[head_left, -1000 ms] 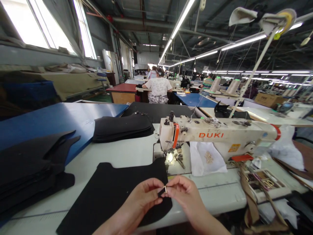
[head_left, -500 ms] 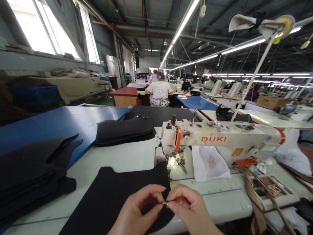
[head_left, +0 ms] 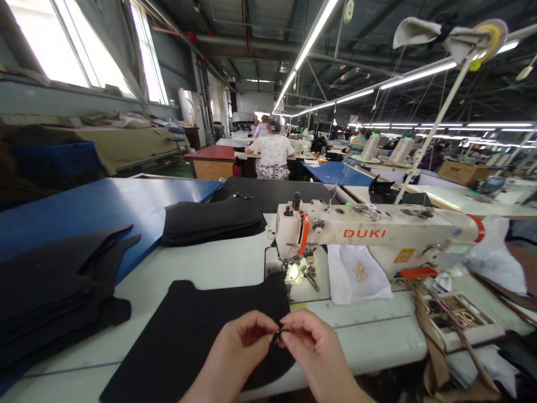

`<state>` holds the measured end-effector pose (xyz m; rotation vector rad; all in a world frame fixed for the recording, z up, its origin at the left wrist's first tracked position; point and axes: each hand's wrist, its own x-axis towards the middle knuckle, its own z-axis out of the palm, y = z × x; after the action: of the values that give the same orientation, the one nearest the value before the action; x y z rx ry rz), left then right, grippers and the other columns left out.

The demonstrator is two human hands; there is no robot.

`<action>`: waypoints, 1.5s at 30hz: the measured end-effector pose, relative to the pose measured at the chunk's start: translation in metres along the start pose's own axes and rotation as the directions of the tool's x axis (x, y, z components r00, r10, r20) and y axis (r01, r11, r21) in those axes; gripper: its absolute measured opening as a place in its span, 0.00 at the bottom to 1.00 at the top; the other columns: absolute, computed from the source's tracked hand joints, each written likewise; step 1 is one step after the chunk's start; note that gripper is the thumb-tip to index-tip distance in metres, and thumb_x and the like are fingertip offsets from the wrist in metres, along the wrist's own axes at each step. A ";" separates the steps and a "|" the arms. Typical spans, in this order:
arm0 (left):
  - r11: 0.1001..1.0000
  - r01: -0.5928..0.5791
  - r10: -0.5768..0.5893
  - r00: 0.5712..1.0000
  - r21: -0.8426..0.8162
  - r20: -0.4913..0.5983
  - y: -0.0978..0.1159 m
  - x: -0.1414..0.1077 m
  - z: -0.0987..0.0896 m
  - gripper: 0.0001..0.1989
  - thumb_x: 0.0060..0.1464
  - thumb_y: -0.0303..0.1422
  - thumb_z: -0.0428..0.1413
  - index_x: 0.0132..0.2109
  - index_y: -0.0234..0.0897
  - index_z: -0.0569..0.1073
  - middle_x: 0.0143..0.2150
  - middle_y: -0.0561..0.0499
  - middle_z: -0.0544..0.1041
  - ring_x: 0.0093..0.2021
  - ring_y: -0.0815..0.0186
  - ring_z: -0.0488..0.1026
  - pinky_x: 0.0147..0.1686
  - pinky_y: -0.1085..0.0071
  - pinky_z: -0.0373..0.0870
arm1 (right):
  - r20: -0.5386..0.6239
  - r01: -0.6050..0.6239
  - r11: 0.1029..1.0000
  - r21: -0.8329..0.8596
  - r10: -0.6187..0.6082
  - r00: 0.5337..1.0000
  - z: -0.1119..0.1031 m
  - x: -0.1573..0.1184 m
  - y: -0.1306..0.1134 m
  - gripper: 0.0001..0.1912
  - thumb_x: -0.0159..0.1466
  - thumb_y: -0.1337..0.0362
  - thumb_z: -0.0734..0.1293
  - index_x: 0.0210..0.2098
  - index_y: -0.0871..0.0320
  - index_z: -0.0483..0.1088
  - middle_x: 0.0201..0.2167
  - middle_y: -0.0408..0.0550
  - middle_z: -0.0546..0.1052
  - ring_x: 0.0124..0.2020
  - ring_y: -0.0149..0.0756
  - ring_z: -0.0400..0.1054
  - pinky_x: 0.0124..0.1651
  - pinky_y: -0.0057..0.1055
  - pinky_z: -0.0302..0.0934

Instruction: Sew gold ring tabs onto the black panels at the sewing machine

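Observation:
My left hand [head_left: 247, 344] and my right hand [head_left: 312, 341] meet fingertip to fingertip. Between them they pinch a small gold-coloured metal piece [head_left: 277, 336], with something dark and narrow at it; its exact kind is too small to make out. Below my hands a large black fabric panel [head_left: 188, 324] lies flat, its far right corner close to the needle area of the sewing machine [head_left: 361, 229]. Several similar small pale gold pieces [head_left: 359, 272] rest on a white cloth [head_left: 338, 280] under the machine's arm.
Black panels are stacked at the left [head_left: 54, 302] and behind the worktop [head_left: 213, 221]. To the right stands a parts tray [head_left: 482, 330] with scissors and fittings, beside a hanging brown strap [head_left: 432, 358]. A person [head_left: 272, 154] sits at a table further ahead, facing away.
Both hands have shifted slightly up and left, still fingertip to fingertip. The small metal piece has turned between the fingers, and a dark narrow part now shows at it.

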<state>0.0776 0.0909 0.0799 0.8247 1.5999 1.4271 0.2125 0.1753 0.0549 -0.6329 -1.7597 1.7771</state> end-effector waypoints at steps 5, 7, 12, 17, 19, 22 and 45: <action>0.983 0.022 -0.001 0.993 0.181 -0.117 -0.006 0.002 0.000 0.06 0.40 0.33 0.56 0.27 0.37 0.74 0.25 0.53 0.76 0.28 0.65 0.72 0.30 0.73 0.66 | -0.040 0.030 0.976 -0.214 -0.039 0.998 0.009 -0.002 -0.002 0.09 0.52 0.71 0.68 0.33 0.58 0.70 0.31 0.44 0.75 0.36 0.35 0.70 0.41 0.29 0.63; 0.978 0.032 -0.005 0.991 0.206 -0.131 -0.007 0.001 0.001 0.06 0.40 0.34 0.56 0.26 0.37 0.75 0.25 0.53 0.76 0.28 0.64 0.72 0.30 0.73 0.66 | -0.030 0.031 0.973 -0.227 -0.039 0.999 0.008 0.000 -0.002 0.06 0.52 0.71 0.68 0.31 0.58 0.70 0.30 0.44 0.74 0.34 0.35 0.70 0.41 0.28 0.62; 0.988 0.076 -0.060 0.990 0.136 -0.124 -0.004 0.002 0.000 0.08 0.37 0.36 0.58 0.26 0.36 0.75 0.24 0.54 0.75 0.28 0.65 0.71 0.31 0.73 0.66 | 0.008 0.093 0.967 -0.239 -0.094 0.996 -0.004 0.004 -0.003 0.03 0.58 0.68 0.65 0.29 0.58 0.71 0.30 0.45 0.75 0.33 0.33 0.69 0.39 0.27 0.62; 0.994 0.108 -0.108 0.994 0.008 -0.030 0.000 0.008 -0.002 0.08 0.36 0.35 0.60 0.26 0.36 0.74 0.22 0.55 0.75 0.27 0.68 0.71 0.31 0.74 0.65 | -0.022 0.099 0.969 -0.226 -0.107 0.994 -0.007 0.007 -0.001 0.05 0.58 0.67 0.65 0.26 0.59 0.70 0.27 0.45 0.74 0.31 0.33 0.67 0.36 0.28 0.61; 0.994 0.104 -0.105 0.994 -0.014 -0.013 0.001 0.010 -0.003 0.08 0.37 0.35 0.61 0.26 0.35 0.74 0.23 0.55 0.75 0.26 0.69 0.70 0.31 0.75 0.65 | -0.072 0.067 0.979 -0.195 -0.082 0.994 -0.006 0.008 0.002 0.05 0.57 0.66 0.65 0.25 0.59 0.69 0.26 0.45 0.73 0.29 0.33 0.67 0.35 0.28 0.60; 0.994 0.103 -0.103 0.995 -0.024 0.001 0.002 0.012 -0.004 0.08 0.37 0.34 0.62 0.27 0.35 0.75 0.24 0.55 0.76 0.27 0.70 0.70 0.31 0.76 0.65 | -0.133 0.044 0.983 -0.180 -0.069 0.989 -0.002 0.010 0.006 0.05 0.56 0.66 0.64 0.25 0.59 0.69 0.25 0.45 0.74 0.28 0.33 0.66 0.33 0.28 0.59; 0.986 -0.140 0.149 0.983 0.094 -0.103 -0.011 0.008 0.000 0.05 0.42 0.33 0.62 0.28 0.37 0.74 0.26 0.55 0.76 0.28 0.68 0.73 0.30 0.77 0.70 | -0.122 -0.026 0.999 -0.043 0.020 0.992 -0.010 0.009 -0.002 0.07 0.54 0.64 0.68 0.33 0.58 0.74 0.29 0.46 0.78 0.30 0.34 0.71 0.34 0.28 0.64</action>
<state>0.0748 0.0965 0.0677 0.9435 1.7242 1.5369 0.2130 0.1887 0.0571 -0.7663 -1.7203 1.6818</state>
